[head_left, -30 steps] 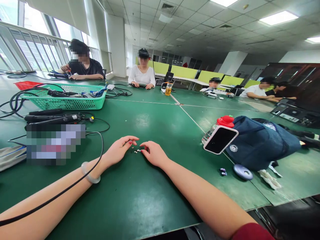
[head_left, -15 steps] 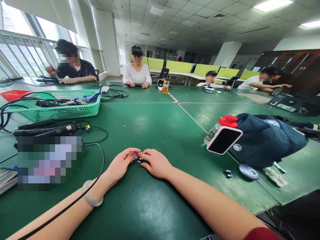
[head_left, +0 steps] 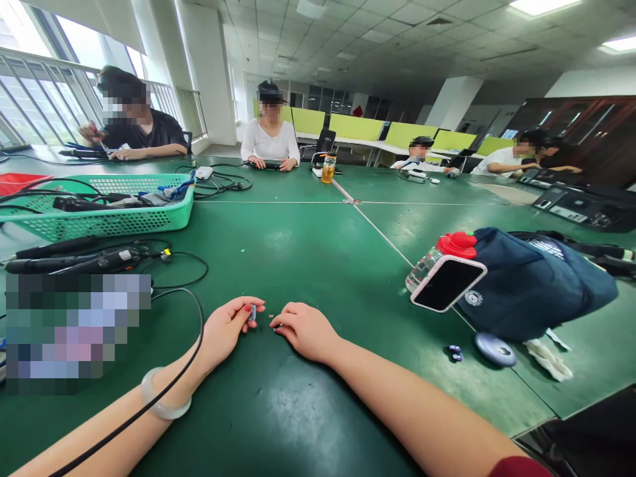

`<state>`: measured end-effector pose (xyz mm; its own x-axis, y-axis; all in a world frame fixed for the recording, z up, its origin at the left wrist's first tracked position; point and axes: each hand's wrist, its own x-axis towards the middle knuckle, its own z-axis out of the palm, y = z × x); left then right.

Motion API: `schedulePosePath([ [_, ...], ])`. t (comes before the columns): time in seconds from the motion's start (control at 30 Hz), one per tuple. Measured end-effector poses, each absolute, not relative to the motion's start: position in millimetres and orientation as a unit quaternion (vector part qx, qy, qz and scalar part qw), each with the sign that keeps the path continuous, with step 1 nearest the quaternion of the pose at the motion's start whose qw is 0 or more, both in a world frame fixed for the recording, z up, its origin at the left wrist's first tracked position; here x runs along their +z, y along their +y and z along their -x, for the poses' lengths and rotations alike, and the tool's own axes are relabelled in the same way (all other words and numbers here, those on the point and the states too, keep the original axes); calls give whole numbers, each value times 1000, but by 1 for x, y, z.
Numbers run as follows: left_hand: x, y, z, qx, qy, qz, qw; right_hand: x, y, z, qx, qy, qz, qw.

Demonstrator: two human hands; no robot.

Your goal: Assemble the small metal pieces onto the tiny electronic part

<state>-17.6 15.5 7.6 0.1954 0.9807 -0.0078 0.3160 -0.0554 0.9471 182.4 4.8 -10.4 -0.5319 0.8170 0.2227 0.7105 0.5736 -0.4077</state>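
Note:
My left hand (head_left: 226, 331) pinches a small blue-grey block-like piece (head_left: 253, 312) upright between thumb and fingers, just above the table. My right hand (head_left: 308, 331) rests a short way to the right, its fingers curled and closed towards the tabletop. Whatever lies at those fingertips is too small to make out. Between the two hands a tiny orange-pink bit (head_left: 271, 316) shows. A white bangle (head_left: 163, 395) is on my left wrist, and a black cable (head_left: 181, 374) passes over that forearm.
The green table (head_left: 298, 252) carries a green basket (head_left: 124, 222) of cables and tools at left. A navy bag (head_left: 536, 285), a red-capped bottle (head_left: 422, 268), a leaning phone (head_left: 450, 283) and a purple round case (head_left: 495, 349) stand right. Several people sit around the table.
My hands have drawn apart, the left one moving left with the blue-grey piece. Small white bits seen between my hands before no longer show there.

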Motion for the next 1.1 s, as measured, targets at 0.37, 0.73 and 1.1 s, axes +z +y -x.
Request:
schedulePosePath([
  [0.37, 5, 19, 19, 305, 513, -653, 466, -13, 9, -187, 228, -820, 455, 262],
  [0.73, 5, 14, 20, 287, 506, -690, 431, -11, 13, -185, 394, -677, 508, 359],
  [1.1, -2, 18, 19, 320, 496, -677, 440, -10, 16, -186, 433, -661, 502, 352],
])
